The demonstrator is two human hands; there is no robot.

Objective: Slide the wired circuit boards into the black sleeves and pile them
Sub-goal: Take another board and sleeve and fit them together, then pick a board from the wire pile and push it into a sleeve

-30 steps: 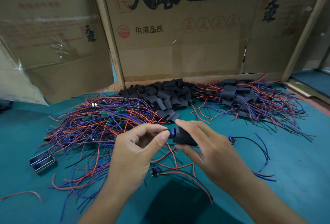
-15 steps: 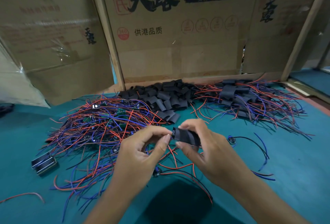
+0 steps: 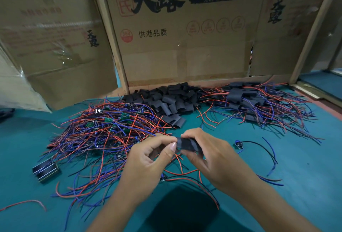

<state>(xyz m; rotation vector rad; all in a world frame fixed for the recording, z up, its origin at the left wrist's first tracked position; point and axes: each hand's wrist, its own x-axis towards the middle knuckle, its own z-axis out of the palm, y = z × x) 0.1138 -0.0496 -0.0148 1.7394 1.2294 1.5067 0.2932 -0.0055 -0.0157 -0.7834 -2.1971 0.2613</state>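
My right hand [image 3: 211, 159] pinches a flat black sleeve [image 3: 187, 144] between thumb and fingers, over the green table. My left hand [image 3: 149, 159] pinches the sleeve's left end with thumb and forefinger; the board there is hidden by my fingers. Red and dark wires [image 3: 182, 172] hang under my hands. A heap of wired circuit boards [image 3: 107, 130] lies to the left. Empty black sleeves [image 3: 166, 100] are heaped at the back centre. Sleeved boards with wires [image 3: 255, 102] are piled at the back right.
Cardboard boxes [image 3: 185, 37] wall off the back of the green table [image 3: 296, 167]. A small black and metal part [image 3: 46, 169] lies at the left. A loose board with a black wire [image 3: 238, 144] lies right of my hands. A stray red wire [image 3: 24, 204] lies near left.
The sleeve has turned from end-on and rounded to flat and level between my fingers. Both hands have risen slightly and closed in on each other.
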